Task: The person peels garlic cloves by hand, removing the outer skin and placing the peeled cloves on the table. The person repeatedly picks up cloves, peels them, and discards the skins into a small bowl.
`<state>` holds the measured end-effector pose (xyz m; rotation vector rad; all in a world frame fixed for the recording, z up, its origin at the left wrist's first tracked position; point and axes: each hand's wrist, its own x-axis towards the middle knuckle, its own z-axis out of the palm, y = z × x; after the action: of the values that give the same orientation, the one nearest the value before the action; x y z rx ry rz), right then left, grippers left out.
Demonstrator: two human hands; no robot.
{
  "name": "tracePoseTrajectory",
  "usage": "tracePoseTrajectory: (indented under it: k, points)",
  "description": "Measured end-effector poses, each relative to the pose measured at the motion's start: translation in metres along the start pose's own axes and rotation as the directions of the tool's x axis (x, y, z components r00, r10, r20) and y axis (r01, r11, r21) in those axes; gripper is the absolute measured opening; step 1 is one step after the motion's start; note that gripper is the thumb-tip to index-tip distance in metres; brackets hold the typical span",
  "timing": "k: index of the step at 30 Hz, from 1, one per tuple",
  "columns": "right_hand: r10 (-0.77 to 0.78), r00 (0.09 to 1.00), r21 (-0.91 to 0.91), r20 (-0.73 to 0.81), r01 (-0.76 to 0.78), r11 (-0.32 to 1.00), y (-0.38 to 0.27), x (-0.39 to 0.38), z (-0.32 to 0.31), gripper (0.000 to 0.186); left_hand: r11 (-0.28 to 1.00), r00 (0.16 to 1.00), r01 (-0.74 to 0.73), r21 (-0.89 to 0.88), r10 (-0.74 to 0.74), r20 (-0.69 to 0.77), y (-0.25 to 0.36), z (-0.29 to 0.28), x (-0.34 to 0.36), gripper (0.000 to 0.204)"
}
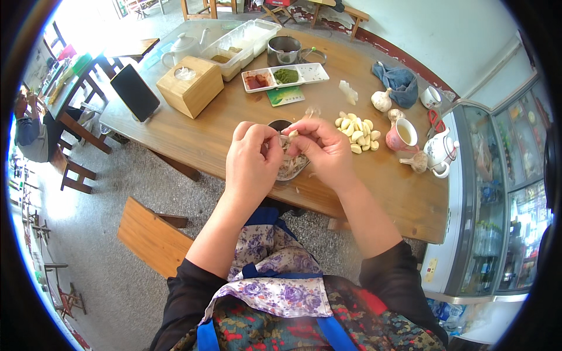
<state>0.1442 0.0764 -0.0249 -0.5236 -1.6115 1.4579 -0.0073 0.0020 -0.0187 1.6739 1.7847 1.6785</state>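
A pale garlic clove [293, 134] is pinched between the thumb and fingers of my right hand [324, 151]. My left hand [253, 157] is closed, its fingertips drawn together against the clove's left side; what they pinch is hidden. Both hands are over a metal bowl [280, 124] that holds papery garlic skins [291, 166]. Right of my hands lies a heap of peeled garlic cloves [358, 132]. Beyond it are whole garlic bulbs [381, 100], and another bulb [416, 161] lies near the cup. A flake of skin [313, 111] rests beyond my right fingers.
On the wooden table [386, 199] stand a pink cup [401, 135], teapot [439, 152], blue cloth [401, 83], sectioned sauce dish [285, 76], metal pot [284, 50], tissue box [191, 87] and propped tablet [134, 92]. A glass-door fridge [486, 199] borders the right side; a wooden stool [153, 237] sits left.
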Motion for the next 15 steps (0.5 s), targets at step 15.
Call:
tracePoseTrajectory:
  k: [15]
  points:
    - [-0.011, 0.999, -0.073, -0.040, 0.008, 0.997, 0.005, 0.003, -0.003, 0.021, 0.994, 0.994, 0.098, -0.045, -0.095, 0.054, 0.014, -0.006, 0.002, 0.007]
